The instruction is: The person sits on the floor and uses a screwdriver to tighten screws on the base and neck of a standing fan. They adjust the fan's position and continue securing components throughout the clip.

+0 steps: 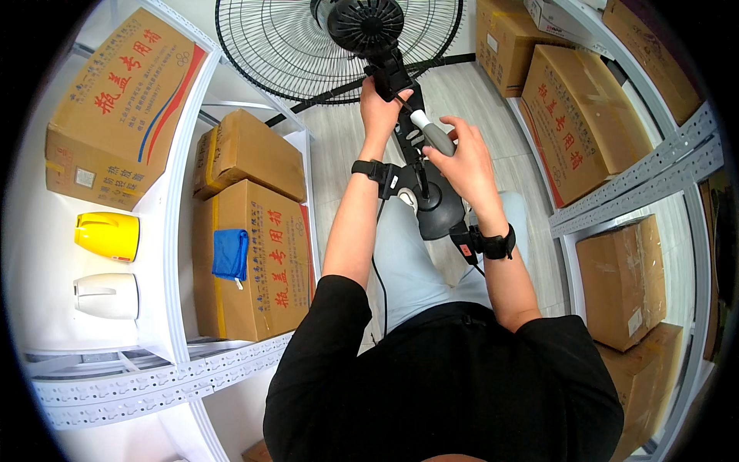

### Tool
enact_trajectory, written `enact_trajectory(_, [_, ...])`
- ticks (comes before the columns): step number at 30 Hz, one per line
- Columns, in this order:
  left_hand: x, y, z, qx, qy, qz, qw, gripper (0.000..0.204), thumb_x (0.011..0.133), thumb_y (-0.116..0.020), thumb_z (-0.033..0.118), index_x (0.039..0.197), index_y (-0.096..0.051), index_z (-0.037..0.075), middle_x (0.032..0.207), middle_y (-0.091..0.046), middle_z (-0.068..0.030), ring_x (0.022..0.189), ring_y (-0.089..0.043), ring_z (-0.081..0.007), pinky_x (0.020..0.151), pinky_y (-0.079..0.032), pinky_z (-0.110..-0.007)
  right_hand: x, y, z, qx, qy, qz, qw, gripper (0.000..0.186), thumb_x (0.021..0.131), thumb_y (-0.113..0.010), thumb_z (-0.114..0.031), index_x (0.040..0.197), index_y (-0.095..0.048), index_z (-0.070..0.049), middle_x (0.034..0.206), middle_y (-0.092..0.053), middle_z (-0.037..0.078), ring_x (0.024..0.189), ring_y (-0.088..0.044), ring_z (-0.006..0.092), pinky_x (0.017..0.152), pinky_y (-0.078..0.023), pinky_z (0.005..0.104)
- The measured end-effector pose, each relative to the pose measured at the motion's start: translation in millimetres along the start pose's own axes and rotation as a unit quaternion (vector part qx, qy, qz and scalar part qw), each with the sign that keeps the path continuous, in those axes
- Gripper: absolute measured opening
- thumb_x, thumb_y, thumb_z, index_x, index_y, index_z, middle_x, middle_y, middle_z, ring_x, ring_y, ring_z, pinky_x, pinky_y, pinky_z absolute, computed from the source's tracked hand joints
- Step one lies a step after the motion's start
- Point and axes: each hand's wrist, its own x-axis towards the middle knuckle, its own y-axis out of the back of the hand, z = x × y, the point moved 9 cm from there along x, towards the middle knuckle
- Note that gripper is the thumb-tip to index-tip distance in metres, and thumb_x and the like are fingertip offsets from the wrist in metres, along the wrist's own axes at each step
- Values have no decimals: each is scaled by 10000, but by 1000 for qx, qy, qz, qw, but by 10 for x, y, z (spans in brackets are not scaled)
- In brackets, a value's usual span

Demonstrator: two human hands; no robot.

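In the head view, the screwdriver (424,124) is held aslant between the hands, its long axis run from the black fan neck (391,75) at upper left down to the right hand (467,159), by whose thumb and fingers the handle's end is loosely held. The left hand (378,112) is placed at the neck beside the thin shaft, its grip partly hidden and not to be told. The thick, rounded handle is coloured white toward the shaft, grey behind.

pale floor (500,127) between white metal shelves (154,396)
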Motion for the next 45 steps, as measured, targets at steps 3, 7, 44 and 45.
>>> enact_trajectory(3, [6, -3, 8, -4, -3, 0, 1000, 622, 626, -885, 205, 1083, -527, -20, 1006, -659, -167, 949, -638, -341, 819, -503, -404, 33, -63, 203, 51, -106, -29, 993, 549, 824, -712, -359, 1208, -557, 0, 989, -649, 219, 883, -659, 344, 751, -513, 419])
enact_trajectory(7, [-4, 11, -21, -6, -11, 2, 1000, 618, 623, -885, 203, 1080, -530, -14, 997, -657, -166, 943, -638, -341, 812, -504, -409, 56, -81, 185, 106, -126, -56, 985, 514, 834, -696, -338, 1210, -562, -14, 973, -649, 228, 870, -654, 351, 752, -510, 432])
enact_trajectory(44, [-98, 89, 5, 11, 5, -4, 1000, 735, 669, -840, 235, 1261, -476, -2, 1180, -584, -196, 1138, -528, -391, 951, -448, -452, -100, -2, 95, 119, -117, -8, 986, 462, 894, -661, -319, 1239, -543, -35, 924, -675, 149, 631, -691, 176, 511, -511, 294])
enact_trajectory(45, [-88, 92, -6, 7, 5, 0, 1000, 729, 670, -839, 234, 1257, -476, -2, 1166, -587, -196, 1127, -531, -394, 947, -450, -453, -72, -83, 185, 173, -150, -35, 973, 442, 932, -607, -318, 1250, -530, -20, 895, -685, 157, 629, -695, 162, 484, -508, 281])
